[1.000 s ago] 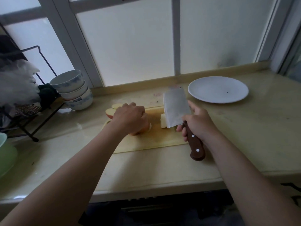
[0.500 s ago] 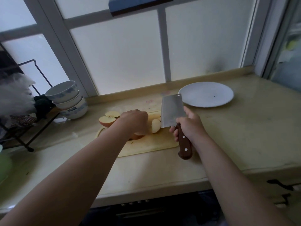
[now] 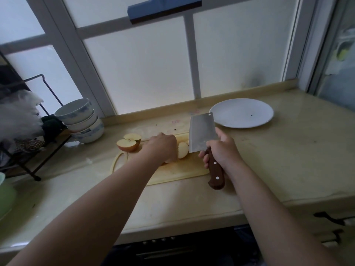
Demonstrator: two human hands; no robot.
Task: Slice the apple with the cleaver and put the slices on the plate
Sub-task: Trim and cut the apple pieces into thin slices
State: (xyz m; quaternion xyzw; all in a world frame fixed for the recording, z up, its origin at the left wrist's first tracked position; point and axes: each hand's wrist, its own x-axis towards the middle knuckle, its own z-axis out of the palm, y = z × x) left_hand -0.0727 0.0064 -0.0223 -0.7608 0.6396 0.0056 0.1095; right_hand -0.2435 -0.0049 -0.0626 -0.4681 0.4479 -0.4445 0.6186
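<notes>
On the pale cutting board (image 3: 178, 172), my left hand (image 3: 162, 145) curls over an apple piece that is mostly hidden beneath it. A cut slice (image 3: 182, 150) leans just right of that hand. My right hand (image 3: 221, 148) grips the brown wooden handle of the cleaver (image 3: 199, 134), whose blade stands upright next to the slice. Two apple pieces (image 3: 129, 144) with cut faces up lie at the board's far left corner. The white plate (image 3: 241, 112) sits on the counter behind and to the right, with only a dark speck on it.
A stack of blue-and-white bowls (image 3: 80, 120) stands at the left beside a black wire rack (image 3: 28, 135). A green container (image 3: 5, 196) pokes in at the far left edge. The counter ends at a frosted window (image 3: 144, 70) behind.
The camera has tilted up, showing more window. The cleaver blade has lifted off the cut and a slice now leans free beside it. My left hand stays on the apple.
</notes>
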